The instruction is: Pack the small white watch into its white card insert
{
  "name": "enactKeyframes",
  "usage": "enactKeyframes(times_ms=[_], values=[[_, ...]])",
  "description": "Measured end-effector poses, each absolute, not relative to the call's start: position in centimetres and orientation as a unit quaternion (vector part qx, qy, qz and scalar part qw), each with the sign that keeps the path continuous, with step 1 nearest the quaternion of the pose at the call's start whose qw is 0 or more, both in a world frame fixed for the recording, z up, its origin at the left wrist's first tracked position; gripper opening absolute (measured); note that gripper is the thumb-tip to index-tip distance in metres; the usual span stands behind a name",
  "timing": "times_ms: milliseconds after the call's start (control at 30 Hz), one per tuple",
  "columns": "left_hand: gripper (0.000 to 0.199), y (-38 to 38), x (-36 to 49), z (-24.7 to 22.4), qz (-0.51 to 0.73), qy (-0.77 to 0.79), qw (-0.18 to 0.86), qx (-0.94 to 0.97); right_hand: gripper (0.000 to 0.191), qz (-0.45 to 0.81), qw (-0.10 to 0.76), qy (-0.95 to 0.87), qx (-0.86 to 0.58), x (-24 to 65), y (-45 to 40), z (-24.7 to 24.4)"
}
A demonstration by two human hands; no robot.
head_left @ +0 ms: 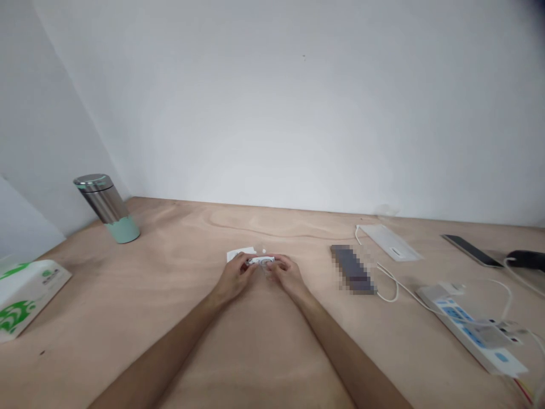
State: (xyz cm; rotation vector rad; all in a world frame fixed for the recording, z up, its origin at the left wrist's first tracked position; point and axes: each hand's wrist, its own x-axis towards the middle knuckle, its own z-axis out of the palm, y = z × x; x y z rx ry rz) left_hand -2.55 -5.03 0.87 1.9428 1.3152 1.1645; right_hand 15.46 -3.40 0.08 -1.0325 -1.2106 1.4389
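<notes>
Over the middle of the wooden table (251,335), my left hand (235,275) and my right hand (287,272) come together with fingers bent inward. Between their fingertips is a slim white piece (264,259), gripped from both ends; its exact kind is too small to make out. Something clear or loop-like hangs just under it, near my right fingers. Behind my left hand lies a flat white card or packet (239,253), partly covered by the fingers. A tiny white round bit (264,251) rests just beyond the held piece.
A steel and mint-green flask (108,207) stands back left, a tissue pack (32,295) nearer. To the right are a blurred phone (353,270), a white flat case (389,241), a dark phone (470,250) and a power strip (468,326) with cables. A wall closes the back.
</notes>
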Motion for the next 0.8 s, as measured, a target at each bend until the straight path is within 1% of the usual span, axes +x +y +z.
enactKeyframes(times_ms=[100,267,400,467,633,800], values=[[0.032,-5.09,-2.46,0.86,0.424,0.495,0.276,0.706,0.038,0.594,0.466,-0.497,-0.427,15.44,-3.29,-0.01],[0.029,-5.35,-2.43,1.32,0.417,0.478,0.285,0.719,0.047,0.608,0.471,-0.497,-0.403,15.67,-3.36,0.04],[0.034,-5.59,-2.32,1.59,0.407,0.490,0.305,0.708,0.041,0.609,0.468,-0.504,-0.397,15.84,-3.52,0.28],[0.037,-5.67,-2.28,1.61,0.397,0.493,0.315,0.707,0.042,0.610,0.468,-0.498,-0.401,15.87,-3.52,0.31],[0.033,-5.60,-2.34,1.59,0.381,0.502,0.303,0.715,0.042,0.609,0.477,-0.479,-0.415,15.77,-3.34,0.17],[0.033,-5.36,-2.41,1.30,0.359,0.513,0.288,0.725,0.039,0.594,0.495,-0.464,-0.434,15.48,-3.29,0.25]])
